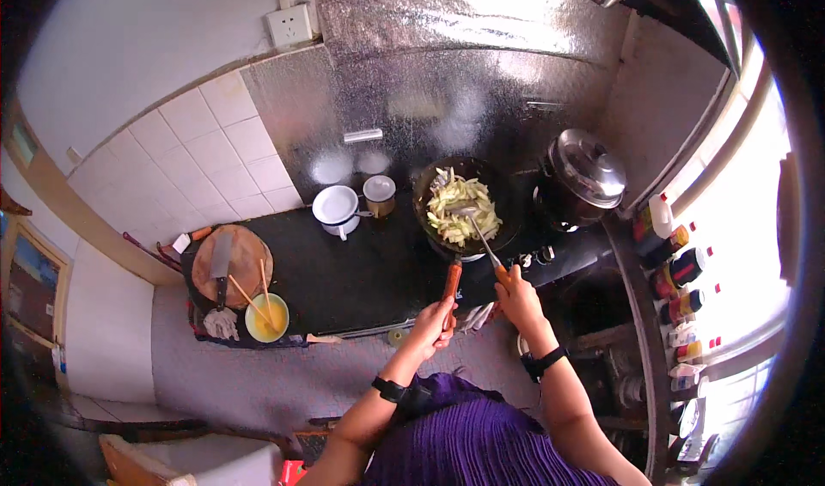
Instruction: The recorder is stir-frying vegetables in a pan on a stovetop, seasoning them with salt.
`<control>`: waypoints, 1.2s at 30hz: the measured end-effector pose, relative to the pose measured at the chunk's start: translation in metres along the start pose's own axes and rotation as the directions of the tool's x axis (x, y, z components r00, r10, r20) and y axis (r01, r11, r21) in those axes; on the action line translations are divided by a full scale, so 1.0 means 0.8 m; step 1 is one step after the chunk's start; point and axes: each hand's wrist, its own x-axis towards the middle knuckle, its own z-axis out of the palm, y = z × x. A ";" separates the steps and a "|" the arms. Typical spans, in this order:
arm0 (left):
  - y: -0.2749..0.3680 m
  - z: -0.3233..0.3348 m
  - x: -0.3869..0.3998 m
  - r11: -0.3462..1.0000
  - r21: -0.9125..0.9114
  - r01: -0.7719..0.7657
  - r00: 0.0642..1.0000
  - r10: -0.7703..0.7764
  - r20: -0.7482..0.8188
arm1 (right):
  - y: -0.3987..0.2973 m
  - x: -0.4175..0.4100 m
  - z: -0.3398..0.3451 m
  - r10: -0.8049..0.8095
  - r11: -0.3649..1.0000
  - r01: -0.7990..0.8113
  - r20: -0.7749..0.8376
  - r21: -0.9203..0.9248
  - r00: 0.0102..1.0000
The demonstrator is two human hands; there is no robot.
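Note:
My left hand (436,323) grips the wooden handle of a dark wok (512,209) on the stove. In my right hand (519,298) is a metal spatula (486,246) with a wooden grip, its blade resting among the food. Pale yellow-green vegetable strips (464,202), which I cannot identify exactly, are heaped in the wok, partly covering the blade. Stove knobs (536,256) sit just right of the wok, near the spatula.
A lidded pot (583,176) stands right of the wok. White enamel cups (335,207) are on its left. Farther left, a cleaver (221,254) lies on a round chopping board (251,254), beside a bowl of beaten egg (277,312) with chopsticks. Bottles (684,267) line the windowsill.

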 end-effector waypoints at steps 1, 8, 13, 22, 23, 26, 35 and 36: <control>-0.001 0.001 0.000 1.000 -0.005 0.006 1.000 -0.006 0.003 | -0.002 0.000 -0.005 -0.011 1.000 0.011 0.018 -0.005 1.000; 0.000 0.002 0.004 1.000 -0.017 0.007 1.000 -0.007 0.002 | 0.034 0.000 -0.123 -0.119 0.988 0.118 -0.001 0.103 0.993; -0.004 0.003 0.005 1.000 -0.018 0.001 1.000 -0.001 -0.001 | -0.017 -0.034 -0.208 -0.134 0.988 0.136 0.033 -0.067 0.990; -0.005 0.009 0.004 1.000 0.002 0.022 1.000 -0.022 0.010 | 0.018 0.002 -0.092 -0.167 0.986 0.166 -0.076 -0.016 0.983; -0.005 0.008 0.004 1.000 -0.002 0.017 1.000 -0.017 0.017 | 0.036 0.002 -0.092 -0.090 0.994 0.095 -0.100 0.048 0.991; -0.005 0.002 0.003 1.000 -0.027 0.015 1.000 -0.015 0.016 | 0.008 -0.004 -0.164 -0.166 0.982 0.171 -0.059 0.082 0.984; -0.004 0.015 0.004 1.000 0.000 0.013 1.000 -0.013 0.003 | 0.130 0.172 -0.166 -0.476 0.597 0.579 0.336 -0.555 0.813; -0.006 0.014 0.003 1.000 0.000 0.011 1.000 -0.011 -0.002 | 0.138 0.182 -0.145 -0.479 0.597 0.583 0.337 -0.552 0.810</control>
